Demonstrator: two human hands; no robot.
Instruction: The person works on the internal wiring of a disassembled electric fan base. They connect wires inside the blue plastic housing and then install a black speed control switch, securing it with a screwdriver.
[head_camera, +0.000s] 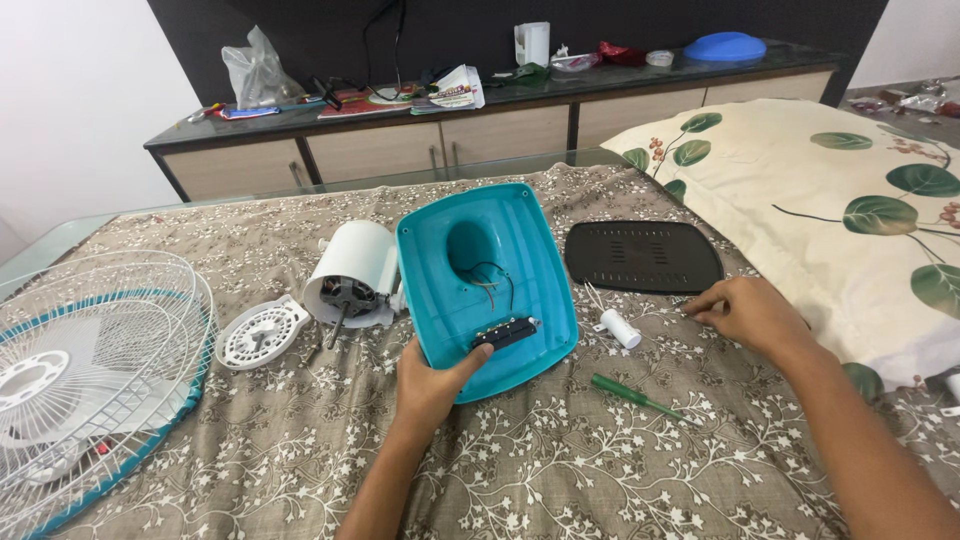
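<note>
A turquoise fan base shell (510, 250) lies upside down on the patterned cloth, with wires and a black switch block (503, 333) inside. My left hand (432, 380) grips its near edge, thumb by the switch block. My right hand (745, 310) rests on the cloth to the right, fingertips pinching something small that I cannot make out. A white cylindrical capacitor (620, 328) and a green screwdriver (632, 396) lie between the hands. The white fan motor (352, 275) sits against the shell's left side.
A black vented base plate (642, 256) lies behind my right hand. A round white cover (261, 333) and white wire fan guards (90, 370) lie at the left. A leaf-print pillow (830, 210) is on the right. A cluttered sideboard (480, 125) stands behind.
</note>
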